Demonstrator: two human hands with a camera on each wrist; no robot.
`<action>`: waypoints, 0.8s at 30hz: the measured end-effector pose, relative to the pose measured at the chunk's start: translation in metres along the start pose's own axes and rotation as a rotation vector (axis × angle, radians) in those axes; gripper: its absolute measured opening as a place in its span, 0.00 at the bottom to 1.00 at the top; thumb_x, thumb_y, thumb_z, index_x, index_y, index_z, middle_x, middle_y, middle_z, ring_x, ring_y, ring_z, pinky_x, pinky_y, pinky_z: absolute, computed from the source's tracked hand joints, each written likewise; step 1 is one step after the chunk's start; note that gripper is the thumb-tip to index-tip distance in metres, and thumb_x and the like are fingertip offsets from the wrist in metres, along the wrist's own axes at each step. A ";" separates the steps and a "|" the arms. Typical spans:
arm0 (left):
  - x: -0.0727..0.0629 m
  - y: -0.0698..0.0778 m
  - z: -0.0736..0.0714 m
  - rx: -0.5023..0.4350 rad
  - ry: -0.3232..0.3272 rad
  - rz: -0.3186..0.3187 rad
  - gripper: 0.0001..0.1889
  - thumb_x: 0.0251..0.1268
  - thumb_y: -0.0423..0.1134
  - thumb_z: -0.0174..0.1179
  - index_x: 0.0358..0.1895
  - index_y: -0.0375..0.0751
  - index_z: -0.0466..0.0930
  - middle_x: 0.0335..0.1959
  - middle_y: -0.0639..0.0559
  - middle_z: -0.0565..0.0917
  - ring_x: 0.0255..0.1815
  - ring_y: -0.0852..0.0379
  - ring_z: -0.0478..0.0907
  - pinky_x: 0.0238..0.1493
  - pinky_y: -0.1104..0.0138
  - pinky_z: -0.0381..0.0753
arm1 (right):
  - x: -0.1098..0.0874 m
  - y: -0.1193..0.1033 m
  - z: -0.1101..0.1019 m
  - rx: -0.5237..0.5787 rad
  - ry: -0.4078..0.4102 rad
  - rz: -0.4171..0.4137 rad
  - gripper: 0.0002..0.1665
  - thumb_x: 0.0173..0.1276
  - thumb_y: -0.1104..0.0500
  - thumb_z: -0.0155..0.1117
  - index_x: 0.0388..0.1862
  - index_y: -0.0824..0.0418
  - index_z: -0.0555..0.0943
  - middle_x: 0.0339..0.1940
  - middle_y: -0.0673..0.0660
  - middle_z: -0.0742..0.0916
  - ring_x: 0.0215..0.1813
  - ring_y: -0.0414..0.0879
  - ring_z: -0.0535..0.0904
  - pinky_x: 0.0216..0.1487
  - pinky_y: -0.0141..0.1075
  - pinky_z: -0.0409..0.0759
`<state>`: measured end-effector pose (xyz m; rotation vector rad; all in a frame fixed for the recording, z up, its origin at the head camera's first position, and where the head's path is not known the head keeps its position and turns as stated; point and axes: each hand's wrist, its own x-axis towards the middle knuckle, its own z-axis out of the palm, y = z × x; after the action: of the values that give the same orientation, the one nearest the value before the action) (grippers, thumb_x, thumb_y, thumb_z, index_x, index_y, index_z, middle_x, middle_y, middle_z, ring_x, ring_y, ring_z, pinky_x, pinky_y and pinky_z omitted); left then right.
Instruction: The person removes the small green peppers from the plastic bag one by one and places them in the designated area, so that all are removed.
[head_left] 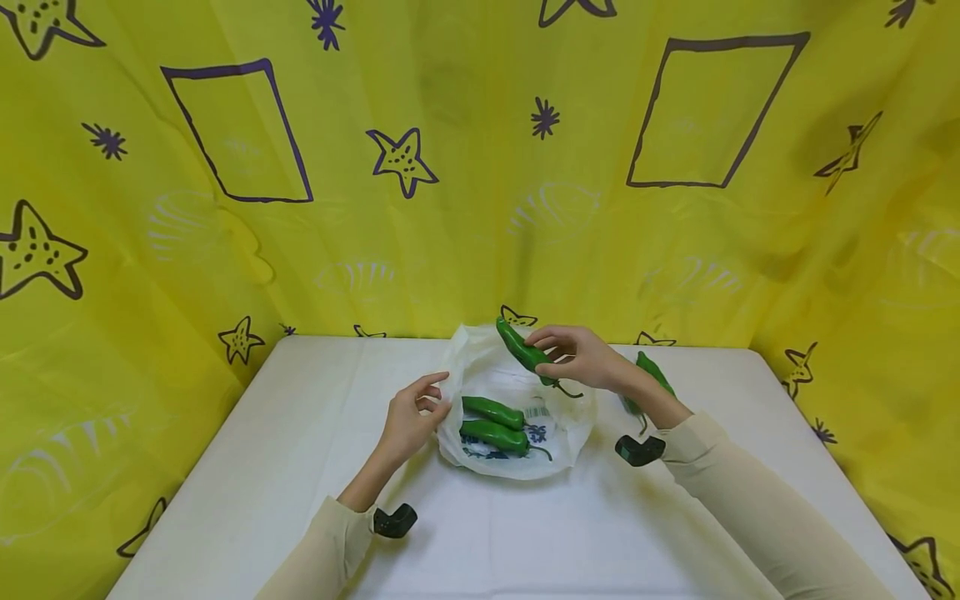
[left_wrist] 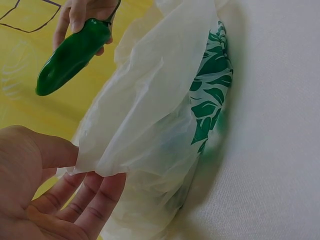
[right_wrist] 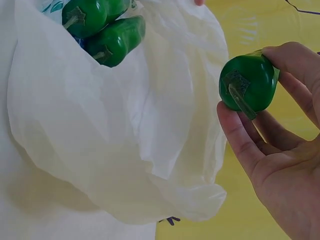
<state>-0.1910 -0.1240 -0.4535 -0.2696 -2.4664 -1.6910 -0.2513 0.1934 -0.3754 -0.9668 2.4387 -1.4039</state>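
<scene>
A green chili pepper [head_left: 522,346] is held between the thumb and fingers of my right hand [head_left: 573,357], raised over a white plastic bag [head_left: 573,433]. Its stem [right_wrist: 241,100] faces the right wrist camera. The bag lies open on the table, and inside it two more green peppers [head_left: 491,435] rest side by side. At the bag's left rim, my left hand [head_left: 411,419] pinches the thin plastic between thumb and fingers, seen closely in the left wrist view. Green leaf-like print [left_wrist: 212,85] shows on the bag's underside there.
Another green pepper [head_left: 655,372] lies on the white-covered table [head_left: 300,433] to the right of the bag, partly hidden by my right forearm. A yellow curtain [head_left: 480,250] with dark star drawings encloses the table's back and sides.
</scene>
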 end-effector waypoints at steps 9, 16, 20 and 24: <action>-0.001 0.000 -0.001 -0.007 -0.001 0.001 0.23 0.64 0.25 0.67 0.64 0.36 0.81 0.39 0.43 0.81 0.34 0.51 0.84 0.24 0.71 0.76 | -0.013 0.002 -0.011 -0.028 0.015 0.056 0.25 0.69 0.62 0.72 0.64 0.60 0.80 0.59 0.62 0.85 0.55 0.56 0.84 0.58 0.47 0.83; 0.000 -0.002 0.000 -0.006 -0.002 -0.012 0.24 0.64 0.24 0.67 0.64 0.38 0.81 0.39 0.44 0.81 0.34 0.53 0.83 0.25 0.72 0.77 | -0.027 0.008 -0.025 -0.063 0.036 0.091 0.26 0.70 0.60 0.72 0.65 0.60 0.79 0.61 0.63 0.84 0.57 0.57 0.83 0.58 0.50 0.82; 0.001 -0.002 0.001 0.004 -0.006 -0.004 0.24 0.64 0.24 0.66 0.64 0.38 0.81 0.39 0.44 0.81 0.33 0.55 0.83 0.26 0.72 0.77 | -0.035 0.014 -0.032 -0.074 0.052 0.099 0.26 0.70 0.59 0.72 0.65 0.60 0.79 0.62 0.63 0.83 0.57 0.57 0.83 0.54 0.44 0.84; 0.001 -0.002 0.001 0.009 -0.008 0.001 0.24 0.64 0.25 0.66 0.65 0.38 0.81 0.39 0.44 0.81 0.33 0.55 0.83 0.27 0.72 0.77 | -0.042 0.018 -0.038 -0.076 0.073 0.111 0.26 0.69 0.59 0.73 0.65 0.60 0.80 0.62 0.63 0.83 0.56 0.57 0.84 0.49 0.38 0.84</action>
<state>-0.1924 -0.1237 -0.4557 -0.2768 -2.4783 -1.6810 -0.2434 0.2523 -0.3767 -0.7948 2.5718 -1.3414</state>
